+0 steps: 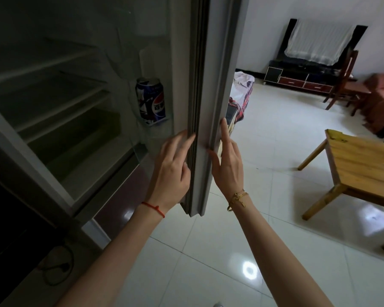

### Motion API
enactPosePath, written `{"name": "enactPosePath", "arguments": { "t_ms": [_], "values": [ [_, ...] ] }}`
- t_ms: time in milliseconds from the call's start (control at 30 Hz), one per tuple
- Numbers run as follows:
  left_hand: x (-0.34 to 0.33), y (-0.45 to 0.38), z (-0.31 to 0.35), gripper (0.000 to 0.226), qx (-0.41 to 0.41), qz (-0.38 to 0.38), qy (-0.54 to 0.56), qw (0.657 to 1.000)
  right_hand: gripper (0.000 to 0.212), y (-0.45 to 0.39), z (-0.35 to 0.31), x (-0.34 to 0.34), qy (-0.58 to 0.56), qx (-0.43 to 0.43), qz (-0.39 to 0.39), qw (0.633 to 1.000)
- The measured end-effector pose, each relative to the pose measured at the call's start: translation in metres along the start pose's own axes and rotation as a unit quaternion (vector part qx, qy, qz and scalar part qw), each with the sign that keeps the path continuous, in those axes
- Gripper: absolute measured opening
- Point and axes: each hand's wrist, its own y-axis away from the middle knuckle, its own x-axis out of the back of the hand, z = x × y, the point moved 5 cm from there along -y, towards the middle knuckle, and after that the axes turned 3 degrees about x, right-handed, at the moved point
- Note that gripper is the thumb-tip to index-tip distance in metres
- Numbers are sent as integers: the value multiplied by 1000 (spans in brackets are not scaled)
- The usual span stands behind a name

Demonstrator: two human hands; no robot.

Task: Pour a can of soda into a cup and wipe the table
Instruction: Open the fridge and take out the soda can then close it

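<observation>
Presently both hands are laid on the edge of the open fridge door (203, 103), one to each side of it. The left hand (172, 171) rests against the inner face beside the dark rubber seal, its fingers (187, 138) straight, loosely spread and holding nothing. The right hand (227, 167) is set against the outer face, its fingers (224, 129) also straight, with the forefinger pointing up along the door; nothing is pinched or gripped.

The soda can (151, 100) is seen upright in a clear door shelf (155, 125), just beyond and above the left fingertips, apart from them. No cup can be made out, and the wooden tabletop (364, 160) stands well to the right of the right fingers, across the tiled floor (264, 140).

The can is judged to be full, so moderately heavy for its size, with a thin wall that is stiff while sealed yet easily dented if squeezed hard. Whether it is cold or wet cannot be told, but a damp, slippery surface should be allowed for. It is best wrapped around the middle of its body, lifted straight up clear of the shelf lip, and kept upright and unshaken.
</observation>
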Motion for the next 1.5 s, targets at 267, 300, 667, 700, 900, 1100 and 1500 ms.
{"name": "enactPosePath", "arguments": {
  "t_ms": [267,300,667,700,900,1100,1500],
  "values": [
    [-65,-36,35,81,22,8,-38,999,87,-23,85,12,-26,-20,-25,999],
    [-71,-41,39,81,26,10,-42,999,87,-27,95,14,-34,-21,-27,999],
    [-126,-96,62,82,56,16,-123,991,88,-70,183,20,-97,-41,-32,994],
    [-132,-102,63,81,59,12,-127,990,90,-74,190,19,-101,-48,-32,993],
    [-165,-130,79,78,47,11,-161,986,92,-95,240,10,-96,-96,-34,990],
    [-187,-155,78,77,66,17,-200,977,96,-120,281,-2,-82,-102,-20,991],
    [-234,-224,63,66,8,83,-160,984,86,-176,356,-30,-68,-116,-46,990]
  ]
}}
